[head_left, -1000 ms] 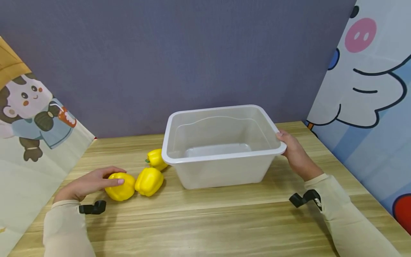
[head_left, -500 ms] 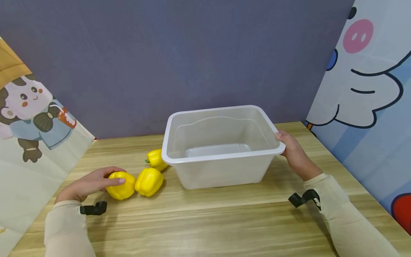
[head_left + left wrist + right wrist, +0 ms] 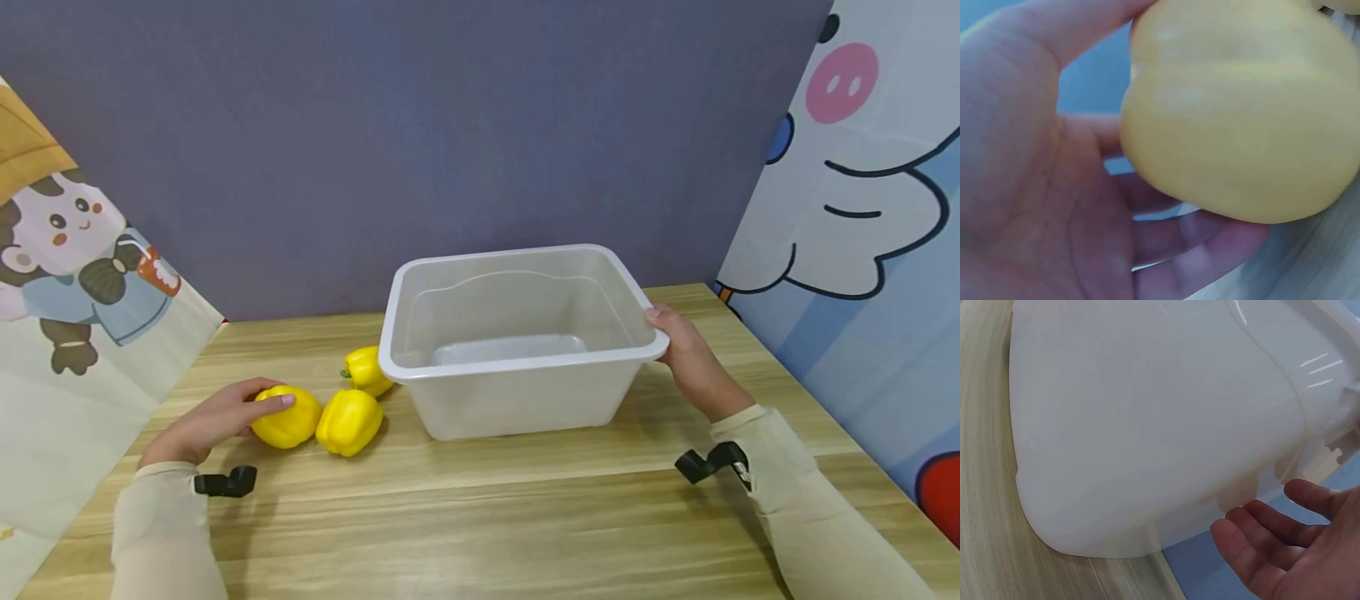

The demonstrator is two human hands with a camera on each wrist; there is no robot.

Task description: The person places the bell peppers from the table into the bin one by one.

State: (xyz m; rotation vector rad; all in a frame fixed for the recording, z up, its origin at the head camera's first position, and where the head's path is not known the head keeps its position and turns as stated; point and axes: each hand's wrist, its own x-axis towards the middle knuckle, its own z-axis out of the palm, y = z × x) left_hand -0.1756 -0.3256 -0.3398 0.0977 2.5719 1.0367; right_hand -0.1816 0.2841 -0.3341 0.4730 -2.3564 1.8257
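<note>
A yellow bell pepper sits in my left hand, thumb over its top and fingers behind and beneath it. In the left wrist view the pepper fills much of the picture, with fingers curving under its lower side. Close to its right lies a second yellow bell pepper on the table. A third, a yellow bell pepper with a green stem, is partly hidden behind the white plastic bin. My right hand grips the bin's right front corner, thumb on the rim and fingers below it outside.
The bin stands upright on a wood-grain table, with nothing inside it. A grey-purple panel rises behind the table. Printed cartoon sheets flank it, one left sheet and one right sheet.
My left hand has shifted slightly forward and right, carrying the pepper a little higher in the head view. The right hand and the bin stay where they were.
</note>
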